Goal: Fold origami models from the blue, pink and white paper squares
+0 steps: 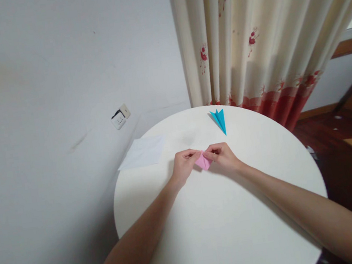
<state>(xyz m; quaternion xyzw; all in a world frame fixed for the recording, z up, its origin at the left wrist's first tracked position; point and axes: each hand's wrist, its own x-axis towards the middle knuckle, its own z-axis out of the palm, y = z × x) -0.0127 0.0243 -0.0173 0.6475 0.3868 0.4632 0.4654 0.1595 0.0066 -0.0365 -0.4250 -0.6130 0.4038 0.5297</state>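
Note:
A small piece of folded pink paper (pixel 204 163) is held between both hands, a little above the white table. Its lower end comes to a point toward me, with a crease down the middle. My left hand (pixel 185 164) pinches its left upper edge between thumb and fingers. On the other side, my right hand (pixel 222 156) grips the right upper edge, thumb on top. The fingers cover much of the paper's far side. Beyond my right hand lies a blue folded paper plane (pixel 220 121), its tip pointing toward me.
The round white table (pixel 220 225) stands against a pale wall (pixel 58 78). White paper sheets (pixel 142 152) lie at its left edge. A wall socket (pixel 118 120) sits above them. Behind the table hangs a cream curtain (pixel 251 65) with red flowers.

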